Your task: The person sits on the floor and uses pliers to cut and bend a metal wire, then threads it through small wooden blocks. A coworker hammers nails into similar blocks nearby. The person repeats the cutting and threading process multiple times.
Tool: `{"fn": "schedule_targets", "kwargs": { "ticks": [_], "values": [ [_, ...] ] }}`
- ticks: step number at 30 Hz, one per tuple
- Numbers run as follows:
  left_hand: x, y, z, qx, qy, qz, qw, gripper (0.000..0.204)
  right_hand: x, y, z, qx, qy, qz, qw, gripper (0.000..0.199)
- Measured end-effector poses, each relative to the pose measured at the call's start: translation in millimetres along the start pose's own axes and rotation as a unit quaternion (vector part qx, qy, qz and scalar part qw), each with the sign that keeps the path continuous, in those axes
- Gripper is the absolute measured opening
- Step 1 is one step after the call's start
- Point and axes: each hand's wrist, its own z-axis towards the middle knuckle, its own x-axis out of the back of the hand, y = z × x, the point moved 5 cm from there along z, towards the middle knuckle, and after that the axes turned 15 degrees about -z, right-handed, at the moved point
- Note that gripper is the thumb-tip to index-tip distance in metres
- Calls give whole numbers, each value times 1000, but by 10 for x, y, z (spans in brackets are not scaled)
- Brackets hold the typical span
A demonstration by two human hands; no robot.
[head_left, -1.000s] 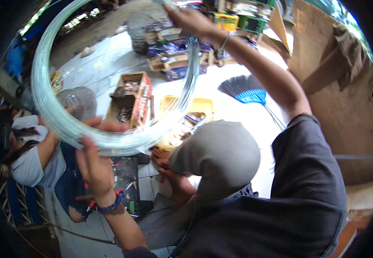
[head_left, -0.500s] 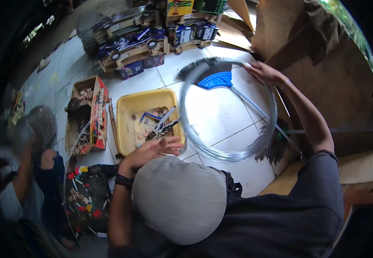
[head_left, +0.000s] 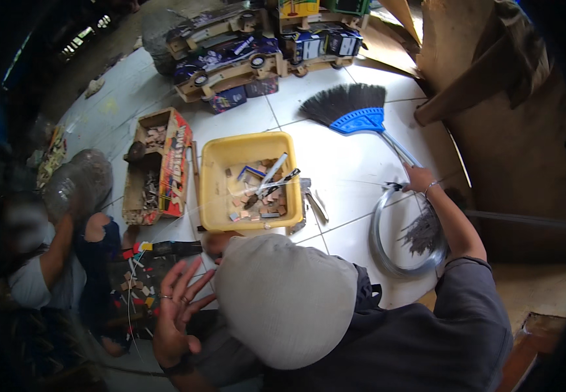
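My right hand (head_left: 420, 178), a bracelet at its wrist, is closed at the top edge of a coil of thin silvery wire (head_left: 379, 243). A small dark tie or clump (head_left: 395, 187) sits on the coil beside my fingers. The coil is tilted, its lower part by a dark brush head (head_left: 425, 232). My left hand (head_left: 179, 307), with rings on it, is raised at the lower left, fingers spread and seemingly holding nothing. Fine strands of wire run left from the coil across the yellow basin (head_left: 212, 171). A grey cap (head_left: 283, 300) hides the area beside my left hand.
Wood pieces and tools lie in the basin. Left of it stands an open box (head_left: 177, 160). A blue broom (head_left: 355, 117) lies on the tiles. Toy trucks (head_left: 234, 62) are stacked at the back. At left, another person (head_left: 67, 261) sits near a dark mat (head_left: 142, 281) with scraps.
The coil has come down and right, from over the broom to beside the dark brush. My right hand has lowered with it. My left hand has moved from the basin's near edge toward the lower left.
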Motion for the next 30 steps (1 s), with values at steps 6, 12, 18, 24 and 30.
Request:
{"fn": "schedule_targets", "kwargs": {
  "ticks": [6,12,18,24,30],
  "values": [
    [334,-431,-382,282,-71,201,935,60,1993,-1383,174,167,277,174,930,27],
    [945,-65,-1189,440,152,311,829,76,2854,-3023,-164,459,280,149,830,63],
    [1193,688,-1752,22,316,97,943,79,3028,-4210,-355,534,215,125,808,72],
    [998,1156,-2506,-438,77,-139,885,54,2840,-4243,-781,604,84,251,752,38],
    [931,1174,-3139,-573,11,-240,784,37,2673,-3949,-828,537,219,329,746,26]
  ]
}}
